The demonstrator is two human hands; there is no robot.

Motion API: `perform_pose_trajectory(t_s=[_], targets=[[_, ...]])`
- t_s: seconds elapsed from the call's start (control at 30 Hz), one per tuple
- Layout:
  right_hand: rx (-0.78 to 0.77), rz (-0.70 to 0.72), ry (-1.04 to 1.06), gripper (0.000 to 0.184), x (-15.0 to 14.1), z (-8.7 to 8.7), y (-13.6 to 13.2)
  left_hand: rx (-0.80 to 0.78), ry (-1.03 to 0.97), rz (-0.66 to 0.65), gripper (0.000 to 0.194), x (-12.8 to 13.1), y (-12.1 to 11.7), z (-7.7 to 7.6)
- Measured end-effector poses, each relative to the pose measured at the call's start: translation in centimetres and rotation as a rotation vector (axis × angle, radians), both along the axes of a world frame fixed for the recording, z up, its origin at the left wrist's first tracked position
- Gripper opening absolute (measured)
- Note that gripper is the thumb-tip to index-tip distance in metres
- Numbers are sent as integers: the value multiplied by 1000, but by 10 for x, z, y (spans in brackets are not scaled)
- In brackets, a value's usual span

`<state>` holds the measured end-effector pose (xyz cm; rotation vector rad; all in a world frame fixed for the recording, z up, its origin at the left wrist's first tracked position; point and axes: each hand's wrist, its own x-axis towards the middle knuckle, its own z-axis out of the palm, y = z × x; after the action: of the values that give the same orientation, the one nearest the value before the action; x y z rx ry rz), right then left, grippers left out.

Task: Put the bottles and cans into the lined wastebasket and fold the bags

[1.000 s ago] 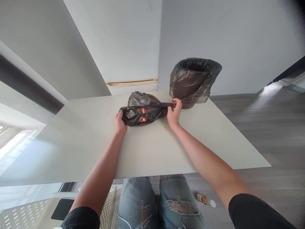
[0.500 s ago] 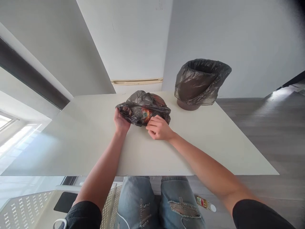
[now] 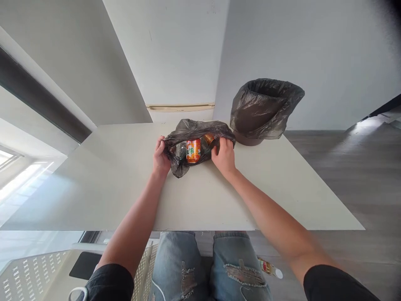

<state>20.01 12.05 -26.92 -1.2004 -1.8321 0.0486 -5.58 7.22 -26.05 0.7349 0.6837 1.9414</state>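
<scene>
"How's the bag (image 3: 194,128) on the table (image 3: 200,200)?"
"Soft, likely slippery; the can (image 3: 193,151) inside looks firmer; best gripped at its open rim; left hand (image 3: 161,159) and right hand (image 3: 225,159) each pinch the film there."

Single head-worn view, looking forward and steeply down over white tabletop (image 3: 266,200), wearer's knees (image 3: 206,263) at bottom.

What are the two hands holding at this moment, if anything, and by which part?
The left hand and right hand hold the dark plastic bag by opposite sides of its open mouth.
</scene>
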Motion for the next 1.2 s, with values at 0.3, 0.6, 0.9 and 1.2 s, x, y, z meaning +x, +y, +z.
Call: perform_pose_trajectory(t_s=[0.3,0.6,0.9,1.2], targets=[[144,364,-103,36,2,15,-10,-17,-12,19,43,1,0,-2],[-46,127,-244,40,-6,12,-11,3,12,36,44,5,-4,8],[-300,43,-320,40,2,19,-9,29,4,16,43,8,-5,10],[-379,-21,-270,19,0,11,-1,38,16,19,40,8,-4,9]])
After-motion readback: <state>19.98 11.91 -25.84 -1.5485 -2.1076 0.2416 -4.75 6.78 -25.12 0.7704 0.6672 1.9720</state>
